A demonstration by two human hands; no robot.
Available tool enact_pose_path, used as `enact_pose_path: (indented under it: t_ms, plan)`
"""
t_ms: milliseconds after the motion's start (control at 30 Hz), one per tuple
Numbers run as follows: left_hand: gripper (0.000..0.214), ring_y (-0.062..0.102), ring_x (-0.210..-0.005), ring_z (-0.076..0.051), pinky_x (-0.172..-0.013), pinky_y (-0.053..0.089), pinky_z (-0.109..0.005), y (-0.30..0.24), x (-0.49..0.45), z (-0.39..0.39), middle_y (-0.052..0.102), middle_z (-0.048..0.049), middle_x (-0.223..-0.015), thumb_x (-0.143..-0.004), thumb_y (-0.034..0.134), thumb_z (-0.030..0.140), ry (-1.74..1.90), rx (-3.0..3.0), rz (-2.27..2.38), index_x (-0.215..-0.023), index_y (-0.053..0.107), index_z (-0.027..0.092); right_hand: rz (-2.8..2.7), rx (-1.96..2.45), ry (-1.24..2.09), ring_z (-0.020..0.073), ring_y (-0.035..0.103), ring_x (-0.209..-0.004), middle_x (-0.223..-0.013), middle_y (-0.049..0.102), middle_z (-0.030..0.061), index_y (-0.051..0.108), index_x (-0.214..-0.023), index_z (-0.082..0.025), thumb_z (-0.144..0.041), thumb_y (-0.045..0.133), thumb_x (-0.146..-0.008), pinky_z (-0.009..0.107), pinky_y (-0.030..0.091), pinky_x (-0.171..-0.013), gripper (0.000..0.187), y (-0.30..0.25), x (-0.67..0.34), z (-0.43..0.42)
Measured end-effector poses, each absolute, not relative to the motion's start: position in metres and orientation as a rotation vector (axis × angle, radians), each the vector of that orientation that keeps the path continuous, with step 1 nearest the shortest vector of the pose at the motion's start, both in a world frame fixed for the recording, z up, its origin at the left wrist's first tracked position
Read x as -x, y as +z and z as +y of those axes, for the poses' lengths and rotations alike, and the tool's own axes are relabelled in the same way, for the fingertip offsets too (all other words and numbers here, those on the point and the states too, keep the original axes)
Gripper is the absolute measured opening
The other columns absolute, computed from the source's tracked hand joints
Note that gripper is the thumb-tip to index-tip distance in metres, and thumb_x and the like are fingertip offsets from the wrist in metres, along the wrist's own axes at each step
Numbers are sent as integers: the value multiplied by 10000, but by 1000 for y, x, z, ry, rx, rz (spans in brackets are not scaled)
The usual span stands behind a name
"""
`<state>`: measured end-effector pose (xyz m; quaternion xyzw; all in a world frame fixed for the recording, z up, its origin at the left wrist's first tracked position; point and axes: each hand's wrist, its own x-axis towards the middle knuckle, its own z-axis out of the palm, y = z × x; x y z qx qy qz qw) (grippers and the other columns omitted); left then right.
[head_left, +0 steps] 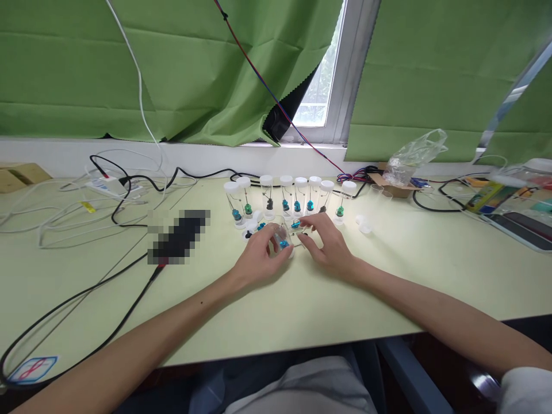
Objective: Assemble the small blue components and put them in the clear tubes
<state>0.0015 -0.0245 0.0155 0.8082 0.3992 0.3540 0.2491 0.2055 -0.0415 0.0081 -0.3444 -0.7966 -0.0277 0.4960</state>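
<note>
My left hand (pixel 259 256) is curled around a small clear vial (pixel 281 237) lying near the table, with a blue piece inside it. My right hand (pixel 325 241) rests just right of it, fingers bent and pinched near a small blue part (pixel 295 225) at the vial's mouth; what the fingertips grip is too small to name. Behind both hands stands a row of several clear vials with white caps (pixel 287 195), each holding a small blue, green or black piece on a wire.
Loose white caps (pixel 364 224) and an open clear vial (pixel 376 195) lie to the right. Black and white cables (pixel 129 195) and a power strip (pixel 110 185) cover the left. A plastic bag (pixel 414 155) on a cardboard box and trays (pixel 517 213) sit right. A blurred dark object (pixel 179 236) lies left.
</note>
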Motion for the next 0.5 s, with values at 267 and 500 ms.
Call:
enact_pose_path:
  t_ms: [267,500]
  plan:
    - [172,535,-598,-123,-550,425,-267,16,1,-17,595,18,-738,-827,617,362,1041,-2158,1214,-845,557,201,-2148,993,-39,268,537,-1004,-1034,608,108,590,-1119,-204,-177,541,-954,453,501,-886,174,0,-213,-34]
    - [173,508,-597,-129,-548,407,-268,19,-1,-22,568,22,-711,-830,607,368,984,-2216,1231,-827,534,212,-2240,1068,-57,282,494,-1066,-1080,590,126,621,-1027,-178,-170,556,-949,458,501,-906,102,-4,-213,-33]
